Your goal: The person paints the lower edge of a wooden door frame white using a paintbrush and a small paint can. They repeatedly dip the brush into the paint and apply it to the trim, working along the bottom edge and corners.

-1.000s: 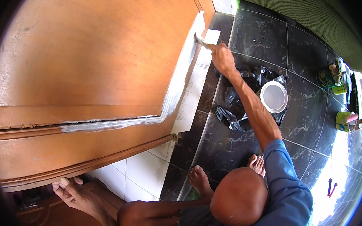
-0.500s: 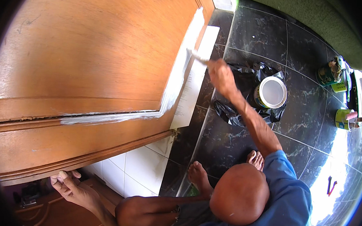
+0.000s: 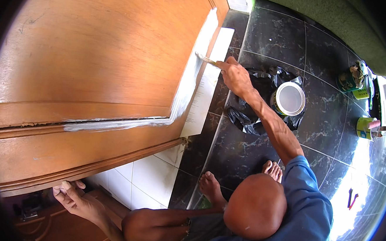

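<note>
Neither my hand is in view. Below me a squatting person (image 3: 254,206), seen from above and behind, wears a blue shirt. This person's right hand (image 3: 236,77) grips a paintbrush (image 3: 209,60), its bristles on the white-painted trim (image 3: 186,89) of a brown wooden panel (image 3: 100,59). Their left hand (image 3: 73,197) has bent fingers at the panel's lower edge. A white sheet (image 3: 204,112) lies along the panel's right side. Right of the arm, an open can of white paint (image 3: 289,98) stands on crumpled black plastic (image 3: 245,125).
Several cans (image 3: 350,80) stand at the right. Another can (image 3: 365,127) holds a pink-topped tool. A small dark and red tool (image 3: 351,198) lies on the dark tiled floor (image 3: 319,122). A green textured surface (image 3: 329,18) borders the top right, and white tiles (image 3: 150,183) show below the panel.
The other person's right hand and brush have moved down along the painted trim, then slightly left in the latest half second. Their left hand remains at the panel edge.
</note>
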Demonstrator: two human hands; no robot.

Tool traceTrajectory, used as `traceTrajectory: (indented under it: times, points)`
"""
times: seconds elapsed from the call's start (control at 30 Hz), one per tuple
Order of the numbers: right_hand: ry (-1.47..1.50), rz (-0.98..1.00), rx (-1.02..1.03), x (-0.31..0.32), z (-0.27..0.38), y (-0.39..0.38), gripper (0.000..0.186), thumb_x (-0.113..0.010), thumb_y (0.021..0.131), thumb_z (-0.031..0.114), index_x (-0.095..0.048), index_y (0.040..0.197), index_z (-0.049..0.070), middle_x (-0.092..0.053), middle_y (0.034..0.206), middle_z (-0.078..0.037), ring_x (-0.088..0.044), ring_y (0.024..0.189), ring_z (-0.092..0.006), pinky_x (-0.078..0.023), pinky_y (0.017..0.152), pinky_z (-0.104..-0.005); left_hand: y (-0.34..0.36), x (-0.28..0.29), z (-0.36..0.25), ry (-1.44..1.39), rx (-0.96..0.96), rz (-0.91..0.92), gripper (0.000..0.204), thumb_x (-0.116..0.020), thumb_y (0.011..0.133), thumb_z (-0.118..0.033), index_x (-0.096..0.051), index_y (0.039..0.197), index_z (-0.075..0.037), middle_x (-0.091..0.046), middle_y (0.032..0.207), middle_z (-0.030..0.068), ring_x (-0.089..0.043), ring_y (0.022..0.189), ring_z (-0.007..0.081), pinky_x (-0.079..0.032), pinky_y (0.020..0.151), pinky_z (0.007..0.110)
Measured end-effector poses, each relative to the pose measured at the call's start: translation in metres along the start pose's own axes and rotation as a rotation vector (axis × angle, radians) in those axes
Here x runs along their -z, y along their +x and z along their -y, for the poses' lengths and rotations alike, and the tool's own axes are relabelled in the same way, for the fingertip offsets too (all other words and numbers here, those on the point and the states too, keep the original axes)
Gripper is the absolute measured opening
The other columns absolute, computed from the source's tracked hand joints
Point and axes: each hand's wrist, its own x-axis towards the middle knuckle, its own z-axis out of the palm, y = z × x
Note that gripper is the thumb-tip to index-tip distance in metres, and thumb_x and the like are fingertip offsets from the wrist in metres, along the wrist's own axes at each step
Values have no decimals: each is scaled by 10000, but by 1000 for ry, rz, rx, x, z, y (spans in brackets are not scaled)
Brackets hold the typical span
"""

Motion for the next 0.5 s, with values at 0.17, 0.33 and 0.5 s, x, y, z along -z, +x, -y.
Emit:
traceTrajectory:
  times: [0.17,0.33,0.5]
  points:
    - [10,-148,-106,8,-25,43,437,-547,850,-14,-731,1217,136,-637,1057,-268,-691,889,-441,-572,808,-494,-1,-3,-3,-2,16,19,221,-592,1052,-221,-512,1144,-37,-531,814,33,-454,752,108,-388,722,243]
    - [-15,-176,-152,-5,-49,79,415,-552,864,1,-724,1224,117,-628,1058,-298,-684,910,-447,-568,808,-492,1,-5,-5,-25,5,42,214,-590,1053,-233,-517,1112,-41,-526,804,24,-454,749,103,-382,720,241]
    - [23,-156,116,-36,-43,21,396,-583,841,-10,-707,1200,101,-627,914,-264,-685,866,-417,-579,734,-466,0,-9,-10,74,10,1,225,-587,1052,-250,-506,1077,-42,-500,764,14,-443,742,97,-361,714,237]
